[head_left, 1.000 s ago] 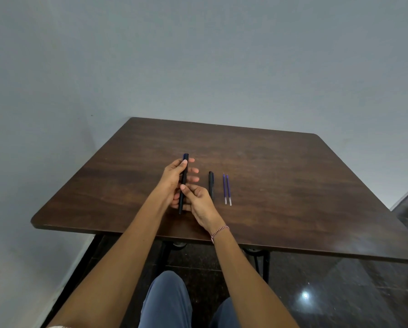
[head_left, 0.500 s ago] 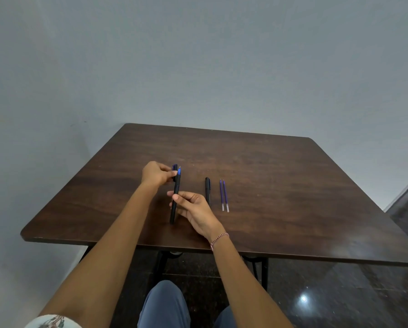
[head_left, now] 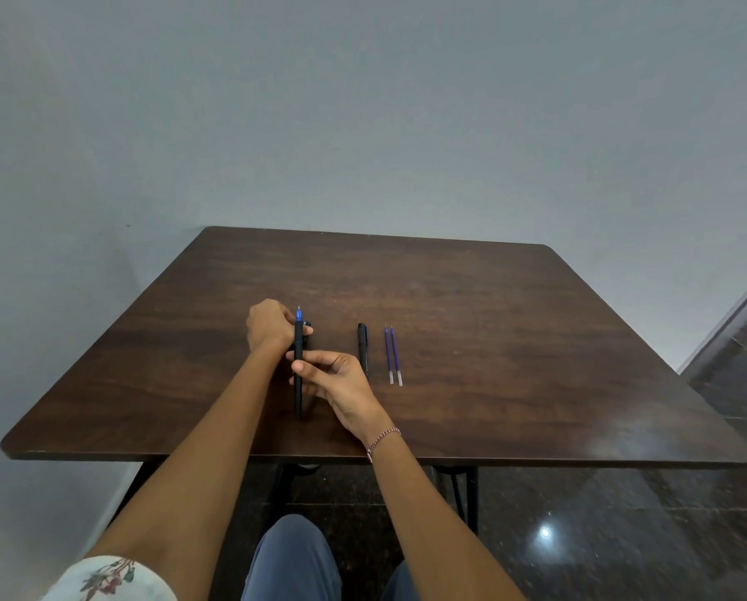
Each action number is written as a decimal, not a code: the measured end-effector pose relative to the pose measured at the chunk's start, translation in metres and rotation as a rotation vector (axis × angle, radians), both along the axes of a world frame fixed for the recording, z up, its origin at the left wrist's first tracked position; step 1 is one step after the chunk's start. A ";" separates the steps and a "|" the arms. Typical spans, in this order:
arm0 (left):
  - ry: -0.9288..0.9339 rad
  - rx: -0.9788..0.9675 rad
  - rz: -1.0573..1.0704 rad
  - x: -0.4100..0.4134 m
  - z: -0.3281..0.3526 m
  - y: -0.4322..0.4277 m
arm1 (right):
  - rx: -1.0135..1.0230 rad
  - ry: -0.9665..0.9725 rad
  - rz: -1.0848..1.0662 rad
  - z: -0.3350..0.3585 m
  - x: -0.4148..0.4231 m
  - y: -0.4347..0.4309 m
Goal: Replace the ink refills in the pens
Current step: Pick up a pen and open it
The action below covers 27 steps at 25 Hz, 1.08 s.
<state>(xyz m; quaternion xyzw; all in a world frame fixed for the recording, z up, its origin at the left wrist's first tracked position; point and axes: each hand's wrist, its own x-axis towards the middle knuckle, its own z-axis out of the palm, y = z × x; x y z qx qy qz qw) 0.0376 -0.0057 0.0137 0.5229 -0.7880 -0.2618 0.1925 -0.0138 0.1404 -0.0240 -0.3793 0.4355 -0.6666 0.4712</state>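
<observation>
My right hand [head_left: 339, 381] pinches the middle of a black pen [head_left: 298, 392] held above the brown table [head_left: 514, 362]. The pen stands uncapped, its blue tip pointing away from me. My left hand [head_left: 267, 325] is closed around the pen's black cap [head_left: 307, 329], just left of the tip; only a bit of the cap shows past the fingers. A second black pen [head_left: 363, 347] lies capped on the table to the right. Two blue refills [head_left: 393, 355] lie side by side further right.
The table stands against a grey wall, with another wall close on the left. Its near edge [head_left: 363, 459] runs just beyond my knees. A dark glossy floor [head_left: 623, 535] lies below and to the right.
My left hand pulled the cap off the pen's far end, baring the blue tip, and now holds it beside the tip. The right hand kept its hold on the barrel.
</observation>
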 end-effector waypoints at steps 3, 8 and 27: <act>0.138 0.000 0.073 0.003 0.001 0.008 | -0.025 -0.020 -0.001 0.000 0.000 0.001; 0.914 0.438 -0.146 0.006 -0.005 0.024 | -0.052 0.022 -0.043 -0.001 0.000 0.004; 1.327 0.900 -0.408 0.048 -0.030 0.021 | 0.099 -0.059 0.229 -0.004 -0.002 -0.024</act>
